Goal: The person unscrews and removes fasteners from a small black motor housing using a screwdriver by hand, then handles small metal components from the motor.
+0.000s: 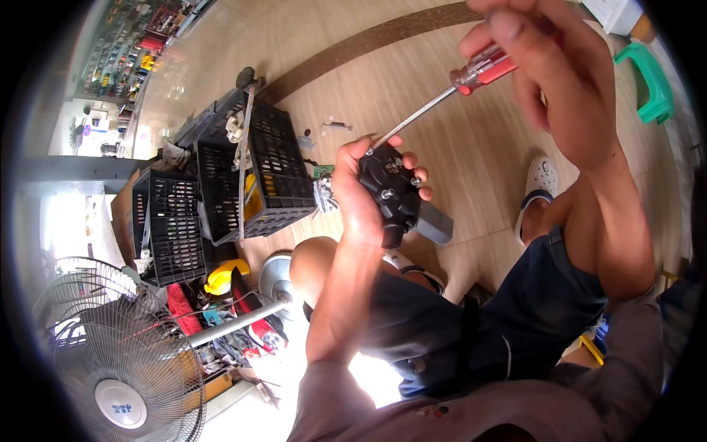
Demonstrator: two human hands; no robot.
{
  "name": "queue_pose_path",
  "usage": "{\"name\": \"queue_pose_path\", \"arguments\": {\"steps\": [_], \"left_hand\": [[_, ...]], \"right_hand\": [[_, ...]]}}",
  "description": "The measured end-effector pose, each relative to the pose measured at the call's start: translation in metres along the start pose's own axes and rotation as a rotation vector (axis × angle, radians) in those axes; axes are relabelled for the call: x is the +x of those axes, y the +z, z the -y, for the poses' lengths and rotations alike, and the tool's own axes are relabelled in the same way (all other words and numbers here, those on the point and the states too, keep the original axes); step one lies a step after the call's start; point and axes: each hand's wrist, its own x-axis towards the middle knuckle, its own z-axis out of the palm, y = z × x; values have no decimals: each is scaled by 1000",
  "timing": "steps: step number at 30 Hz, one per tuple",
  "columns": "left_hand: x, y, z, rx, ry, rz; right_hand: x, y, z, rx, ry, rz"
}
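My left hand (356, 197) is wrapped round a black plastic housing (398, 205), held up in front of my knees. Several silver screw heads show on its face, and a grey block-shaped part (433, 224) sticks out at its lower right. A screwdriver (421, 112) with a clear and red handle slants down from the upper right. Its handle is gripped in the fingers of my right hand (571, 96). The tip meets the upper left edge of the housing at a screw, close to my left thumb. What lies under my left palm is hidden.
Black plastic crates (276, 166) stand on the floor at the left, with loose small parts (337, 125) beside them. A standing fan (121, 368) fills the lower left, near a yellow object (226, 277). At the far right is a green plastic stool (648, 85).
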Motion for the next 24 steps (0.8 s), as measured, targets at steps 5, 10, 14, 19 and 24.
{"name": "queue_pose_path", "arguments": {"steps": [5,10,14,19,24], "left_hand": [[0,0,-1,-7,3,-5],[-1,4,1,0,21,-16],[-2,4,2,11,13,-35],[-2,3,1,-7,19,-30],[-6,11,2,-36,25,-21]], "right_hand": [[-4,-8,11,-61,45,76],[-1,-9,-4,13,-172,143],[2,-21,16,66,99,144],[7,-2,-13,-126,-478,-27],[3,-22,-2,-112,55,94]]}}
